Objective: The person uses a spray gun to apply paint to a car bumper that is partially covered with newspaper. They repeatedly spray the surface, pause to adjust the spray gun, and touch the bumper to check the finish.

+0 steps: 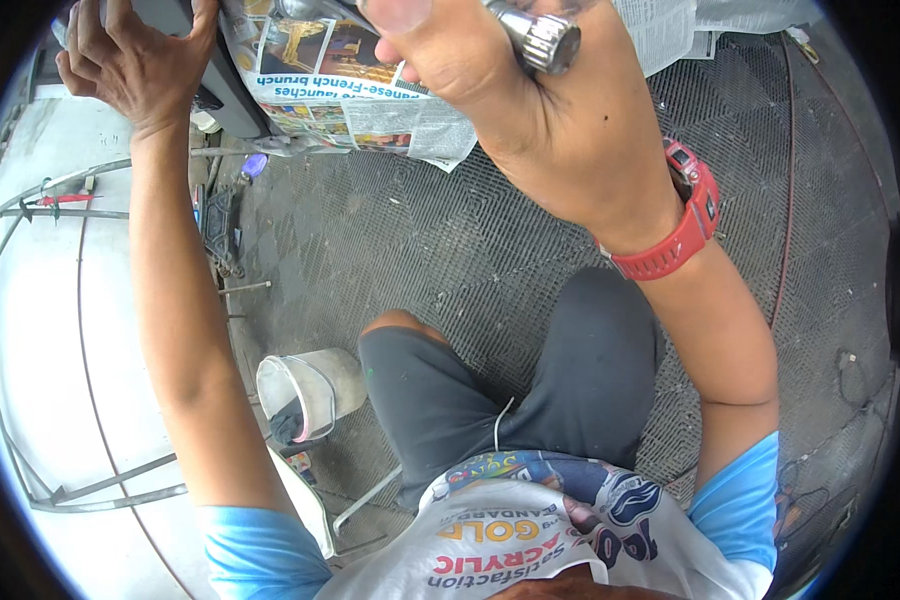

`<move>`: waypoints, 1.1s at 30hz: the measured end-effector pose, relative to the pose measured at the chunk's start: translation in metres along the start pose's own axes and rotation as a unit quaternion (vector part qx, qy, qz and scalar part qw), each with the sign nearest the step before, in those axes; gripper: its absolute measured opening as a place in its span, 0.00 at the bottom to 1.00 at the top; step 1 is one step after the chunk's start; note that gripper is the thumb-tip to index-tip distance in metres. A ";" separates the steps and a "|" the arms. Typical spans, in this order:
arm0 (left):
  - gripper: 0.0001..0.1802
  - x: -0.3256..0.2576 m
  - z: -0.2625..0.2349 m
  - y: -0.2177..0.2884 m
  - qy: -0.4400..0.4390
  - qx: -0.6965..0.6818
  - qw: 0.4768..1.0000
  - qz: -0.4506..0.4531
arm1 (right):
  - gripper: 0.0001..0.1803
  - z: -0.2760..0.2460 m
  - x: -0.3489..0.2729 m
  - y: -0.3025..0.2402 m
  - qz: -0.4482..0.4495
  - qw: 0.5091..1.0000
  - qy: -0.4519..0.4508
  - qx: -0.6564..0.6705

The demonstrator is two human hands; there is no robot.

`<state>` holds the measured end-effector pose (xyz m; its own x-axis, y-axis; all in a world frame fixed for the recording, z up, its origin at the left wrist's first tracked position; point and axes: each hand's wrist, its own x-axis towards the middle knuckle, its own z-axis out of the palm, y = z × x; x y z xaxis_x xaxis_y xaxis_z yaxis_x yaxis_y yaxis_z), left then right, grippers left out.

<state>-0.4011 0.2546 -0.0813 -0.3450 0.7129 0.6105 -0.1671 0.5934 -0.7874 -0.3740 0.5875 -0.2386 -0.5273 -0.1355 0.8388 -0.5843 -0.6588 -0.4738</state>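
My left hand [135,65] is at the upper left, its fingers bent around the edge of a dark grey panel [238,112], thumb to the right. In my right hand [560,120], at the top middle, is a chrome metal tool [545,42] with a ribbed round end. The rest of the tool runs left past my thumb and is partly cut off by the top edge, so its exact kind is hidden. Printed newspaper sheets [370,120] cover the surface right beside the panel, behind the tool, and hang over its near edge.
Ribbed dark matting [400,230] covers the floor. A white bucket [340,385] with a dark cloth in it lies tipped left of my knees. A metal frame [60,210] stands along the left by a white surface. A thin red hose [790,180] runs down the right.
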 end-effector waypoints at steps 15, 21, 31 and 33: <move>0.58 -0.138 -0.039 0.067 -0.098 -0.033 0.977 -0.188 | 0.33 0.015 0.016 -0.007 0.026 0.997 -0.057 -0.037; 0.54 -0.223 -0.118 0.157 -0.252 -0.123 0.904 -0.324 | 0.34 0.008 0.039 0.001 0.067 0.991 -0.102 -0.046; 0.36 -0.259 -0.237 0.257 -0.481 -0.377 0.674 -0.415 | 0.34 0.024 0.044 0.016 -0.029 0.998 -0.037 0.041; 0.34 -0.257 -0.241 0.259 -0.498 -0.390 0.644 -0.431 | 0.32 0.030 0.042 0.016 -0.039 0.998 -0.041 -0.018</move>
<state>-0.1326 0.3150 -0.4213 -0.9206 -0.3686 0.1287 -0.3114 0.8921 0.3272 -0.3873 0.5492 -0.2034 -0.4283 -0.1469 0.8916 -0.6434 -0.6432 -0.4150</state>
